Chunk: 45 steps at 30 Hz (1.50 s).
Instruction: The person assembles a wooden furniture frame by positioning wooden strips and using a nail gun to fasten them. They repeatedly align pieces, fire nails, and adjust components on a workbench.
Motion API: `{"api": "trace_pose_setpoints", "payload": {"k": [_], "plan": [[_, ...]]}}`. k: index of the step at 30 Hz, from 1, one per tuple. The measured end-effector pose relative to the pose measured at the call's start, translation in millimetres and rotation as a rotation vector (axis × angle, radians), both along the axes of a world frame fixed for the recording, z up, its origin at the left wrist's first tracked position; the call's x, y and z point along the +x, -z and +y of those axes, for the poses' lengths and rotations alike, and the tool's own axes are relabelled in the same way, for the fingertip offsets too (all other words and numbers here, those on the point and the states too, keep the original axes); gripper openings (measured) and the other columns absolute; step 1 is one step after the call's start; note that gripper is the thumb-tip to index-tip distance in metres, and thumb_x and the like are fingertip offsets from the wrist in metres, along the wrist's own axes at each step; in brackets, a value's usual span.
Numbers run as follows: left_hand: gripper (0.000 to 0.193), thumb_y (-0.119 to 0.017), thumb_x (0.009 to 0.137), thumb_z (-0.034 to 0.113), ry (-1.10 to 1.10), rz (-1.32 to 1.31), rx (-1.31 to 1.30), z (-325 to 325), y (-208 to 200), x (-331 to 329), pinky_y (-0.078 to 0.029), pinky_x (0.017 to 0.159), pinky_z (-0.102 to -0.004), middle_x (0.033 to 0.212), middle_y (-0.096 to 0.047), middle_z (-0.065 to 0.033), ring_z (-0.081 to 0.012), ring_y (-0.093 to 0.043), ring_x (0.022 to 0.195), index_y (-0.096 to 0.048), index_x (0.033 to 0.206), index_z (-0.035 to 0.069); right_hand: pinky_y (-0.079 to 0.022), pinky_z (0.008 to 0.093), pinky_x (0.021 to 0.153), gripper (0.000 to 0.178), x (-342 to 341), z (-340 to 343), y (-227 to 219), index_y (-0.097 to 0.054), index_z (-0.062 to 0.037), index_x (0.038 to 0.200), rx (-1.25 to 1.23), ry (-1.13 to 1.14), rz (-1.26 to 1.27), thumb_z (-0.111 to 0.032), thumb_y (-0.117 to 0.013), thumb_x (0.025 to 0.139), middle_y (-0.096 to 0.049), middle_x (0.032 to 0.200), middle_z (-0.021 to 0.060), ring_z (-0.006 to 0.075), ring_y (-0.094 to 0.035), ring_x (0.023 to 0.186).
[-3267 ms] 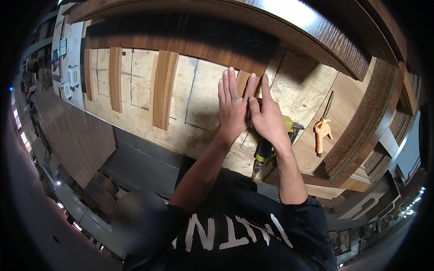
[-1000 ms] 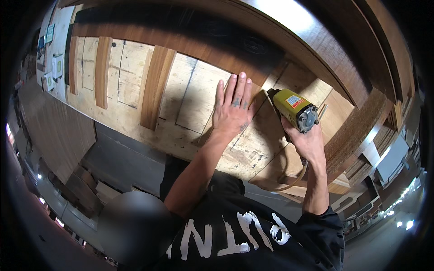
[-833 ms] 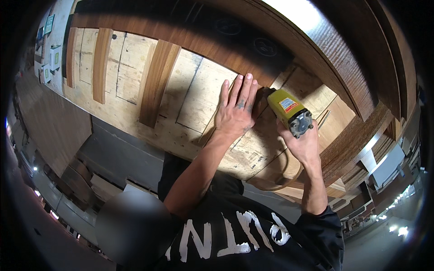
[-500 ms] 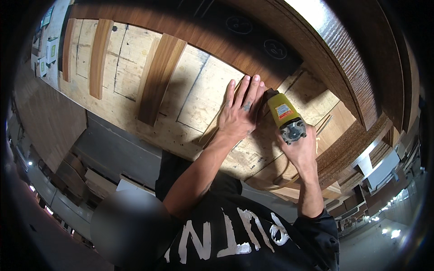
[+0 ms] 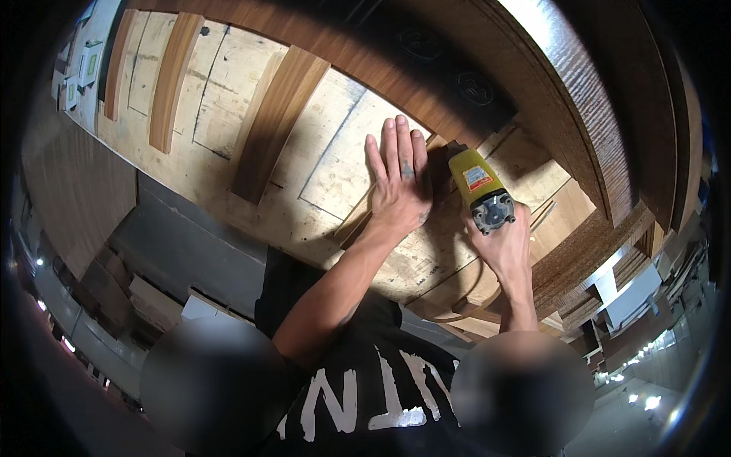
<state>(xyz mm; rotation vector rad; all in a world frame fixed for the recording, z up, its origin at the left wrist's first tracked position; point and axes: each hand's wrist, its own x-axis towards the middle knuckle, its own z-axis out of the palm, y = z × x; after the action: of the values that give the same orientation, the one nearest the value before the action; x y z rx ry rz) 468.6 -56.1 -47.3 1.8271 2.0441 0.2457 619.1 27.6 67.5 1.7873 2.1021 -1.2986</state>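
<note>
My left hand (image 5: 400, 190) lies flat with its fingers stretched out, over a narrow wood strip (image 5: 358, 222) on the pale worktop (image 5: 335, 152). Its fingertips come close to the edge of a long brown board (image 5: 373, 80). Most of the strip is hidden beneath that hand. Closed round the handle of a yellow nail gun (image 5: 476, 179) is my right hand (image 5: 502, 240). The black nose of the gun sits at the brown board's edge, just right of my left hand; its exact contact point is in shadow.
Brown wood pieces (image 5: 282, 122) lie crosswise against the long board at left, one (image 5: 173, 84) farther left. Dark lines are drawn on the worktop. Large brown panels (image 5: 563, 91) rise at the right, above stacked board edges (image 5: 586, 247). A hose (image 5: 480, 293) hangs below the gun.
My left hand has slid a little left, away from the nail gun's nose, and its fingers are tilted more leftward. The right hand still holds the gun at about the same spot.
</note>
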Motion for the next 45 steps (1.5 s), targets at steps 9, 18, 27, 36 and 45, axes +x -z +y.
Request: {"api": "trace_pose_setpoints", "payload": {"k": [9,18,27,36,45], "plan": [[0.072,-0.052,0.100,0.039,0.009,0.027,0.030,3.2,-3.7,-1.2,-0.011,0.119,-0.0745,0.156,-0.025,-0.0449,-0.0576,-0.019,0.151,-0.041,0.143,-0.018,-0.059,0.0434,0.072,0.034,-12.3,8.9,-2.2,-0.069,0.0052,0.108,-0.074,0.013,-0.004,-0.006,-0.074,0.076,-0.072,0.082,0.0267,0.0413,-0.074,0.077],[0.072,-0.054,0.098,0.036,0.024,0.044,0.020,1.6,-4.0,-1.9,-0.010,0.120,-0.0738,0.157,-0.021,-0.0454,-0.0578,-0.015,0.151,-0.039,0.143,-0.018,-0.058,0.0432,0.070,0.032,-17.8,9.6,-3.2,-0.068,0.0062,0.105,-0.039,-0.024,-0.035,-0.006,-0.073,0.076,-0.071,0.081,0.0276,0.0412,-0.073,0.077],[0.074,-0.046,0.102,0.031,0.033,0.019,-0.004,1.4,-4.9,-0.2,-0.003,0.124,-0.0691,0.160,-0.013,-0.0430,-0.0547,-0.007,0.153,-0.020,0.150,-0.019,-0.059,0.0455,0.077,0.035,-12.8,-17.3,-6.3,-0.070,0.0063,0.110,0.030,0.057,-0.048,-0.011,-0.075,0.079,-0.072,0.086,0.0285,0.0406,-0.074,0.084],[0.085,-0.058,0.096,0.048,0.052,-0.146,-0.109,3.5,-46.4,-93.8,-0.002,0.126,-0.0611,0.168,-0.022,-0.0248,-0.0338,-0.013,0.158,-0.033,0.157,-0.004,-0.059,0.0465,0.077,0.028,-23.5,-16.3,-12.7,-0.075,0.0047,0.097,-0.006,0.148,-0.126,-0.017,-0.074,0.080,-0.072,0.085,0.0299,0.0414,-0.074,0.082],[0.089,-0.057,0.099,0.049,0.028,0.128,0.048,2.2,-2.2,-228.9,-0.006,0.124,-0.0625,0.166,-0.017,-0.0317,-0.0426,-0.012,0.156,-0.026,0.155,-0.012,-0.057,0.0428,0.074,0.032,-37.1,-21.1,-18.0,-0.074,0.0048,0.098,-0.011,0.283,-0.154,-0.023,-0.074,0.084,-0.073,0.087,0.0273,0.0358,-0.076,0.085]]}}
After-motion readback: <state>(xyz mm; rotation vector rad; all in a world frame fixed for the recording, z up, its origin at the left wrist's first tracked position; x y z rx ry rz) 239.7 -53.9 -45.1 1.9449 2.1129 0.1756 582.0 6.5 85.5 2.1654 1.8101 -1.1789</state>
